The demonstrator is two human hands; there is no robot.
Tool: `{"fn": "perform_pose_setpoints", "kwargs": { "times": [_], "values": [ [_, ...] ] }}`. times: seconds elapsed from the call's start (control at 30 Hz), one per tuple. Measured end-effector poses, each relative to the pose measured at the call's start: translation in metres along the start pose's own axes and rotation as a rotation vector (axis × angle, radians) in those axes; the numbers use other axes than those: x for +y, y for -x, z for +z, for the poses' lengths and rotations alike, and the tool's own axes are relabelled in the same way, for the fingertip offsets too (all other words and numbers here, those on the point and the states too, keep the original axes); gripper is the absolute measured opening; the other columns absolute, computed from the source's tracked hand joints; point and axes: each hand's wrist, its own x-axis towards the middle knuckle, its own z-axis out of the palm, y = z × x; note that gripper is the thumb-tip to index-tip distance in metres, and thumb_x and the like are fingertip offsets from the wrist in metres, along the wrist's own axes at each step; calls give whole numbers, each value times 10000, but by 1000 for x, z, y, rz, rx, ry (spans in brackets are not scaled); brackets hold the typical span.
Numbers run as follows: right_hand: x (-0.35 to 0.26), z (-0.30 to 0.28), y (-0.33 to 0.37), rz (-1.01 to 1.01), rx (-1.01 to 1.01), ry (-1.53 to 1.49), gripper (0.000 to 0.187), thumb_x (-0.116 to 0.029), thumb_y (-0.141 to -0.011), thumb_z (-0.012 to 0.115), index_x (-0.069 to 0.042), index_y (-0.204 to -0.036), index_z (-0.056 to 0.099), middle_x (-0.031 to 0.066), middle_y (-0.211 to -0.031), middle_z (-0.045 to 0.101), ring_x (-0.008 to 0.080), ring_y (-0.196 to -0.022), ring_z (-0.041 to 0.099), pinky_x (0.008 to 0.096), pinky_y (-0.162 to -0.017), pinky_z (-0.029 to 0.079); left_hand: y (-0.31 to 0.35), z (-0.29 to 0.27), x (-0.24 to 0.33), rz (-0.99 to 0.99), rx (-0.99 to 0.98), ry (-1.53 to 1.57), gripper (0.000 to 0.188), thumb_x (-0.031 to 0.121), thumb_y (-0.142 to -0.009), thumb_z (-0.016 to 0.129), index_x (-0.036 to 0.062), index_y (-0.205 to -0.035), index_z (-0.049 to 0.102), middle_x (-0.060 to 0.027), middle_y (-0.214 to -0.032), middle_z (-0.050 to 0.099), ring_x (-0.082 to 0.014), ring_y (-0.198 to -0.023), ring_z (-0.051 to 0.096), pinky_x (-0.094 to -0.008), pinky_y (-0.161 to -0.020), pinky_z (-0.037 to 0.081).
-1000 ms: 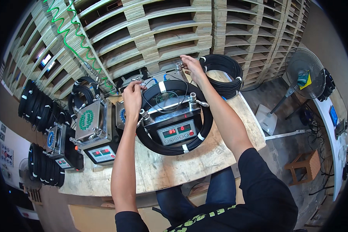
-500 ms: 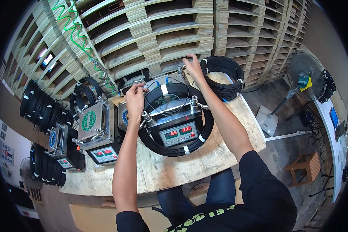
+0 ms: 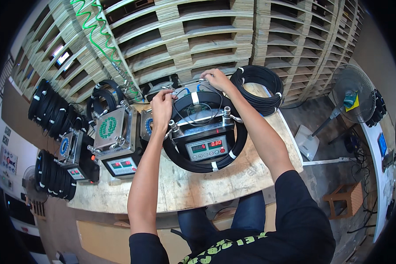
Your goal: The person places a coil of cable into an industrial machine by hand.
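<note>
A boxy test machine [image 3: 193, 134] with a red digital display panel [image 3: 206, 148] stands in front of me. A large black cable coil [image 3: 241, 138], tied with white bands, hangs around it. Thin black leads with blue connectors [image 3: 199, 87] run at its back. My left hand [image 3: 162, 108] has its fingers curled together at the metal clamp [image 3: 167, 86] at the back left. My right hand [image 3: 218, 80] reaches over the coil, fingers closed at the metal clamp [image 3: 203, 80] at the back right. Fingertips partly hide both clamps.
Two similar machines, one with a green ring of pieces [image 3: 108, 127] and one with a blue ring [image 3: 64, 145], stand left on the wooden table [image 3: 180, 191]. A black cable coil [image 3: 268, 86] lies at the back right. Pallets [image 3: 207, 33] rise behind; a fan [image 3: 351, 90] stands right.
My right hand has come down onto the back right clamp, its fingers drawing in. My left hand stays by its clamp. The display's left readout has changed, and the whole view has shifted slightly.
</note>
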Motion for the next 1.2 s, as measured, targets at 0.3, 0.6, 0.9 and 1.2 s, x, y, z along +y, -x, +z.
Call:
{"fn": "perform_pose_setpoints", "kwargs": {
  "times": [0.3,0.6,0.9,1.2],
  "values": [
    [-24,-24,56,-86,141,-78,410,-241,-1041,427,-46,-1400,455,180,-1381,540,297,-1297,497,344,-1075,363,-7,4,-17,-43,-13,87,279,148,-937,517,-25,-1077,685,-99,-871,745,-70,-648,574,-224,-616,428],
    [-93,-27,146,-23,134,167,416,-299,-1046,421,-84,-1398,477,189,-1316,576,352,-1210,545,389,-1031,399,-25,7,-28,-483,-223,492,328,331,-1010,481,55,-1141,600,-37,-889,719,-111,-668,575,-281,-603,440],
    [-97,-23,148,-31,167,204,396,-290,-1054,394,-88,-1382,487,196,-1124,611,342,-1092,569,408,-966,414,-65,25,-67,-627,-19,628,299,394,-998,519,145,-1106,643,3,-1069,636,-164,-955,518,-437,-771,423],
    [-105,-19,147,25,115,174,395,-270,-1050,396,-81,-1386,482,200,-1301,570,343,-1216,538,380,-1030,391,-78,37,-78,-558,166,614,368,418,-831,772,73,-905,668,31,-655,555,-77,-481,417,-262,-411,277]
  ]
}}
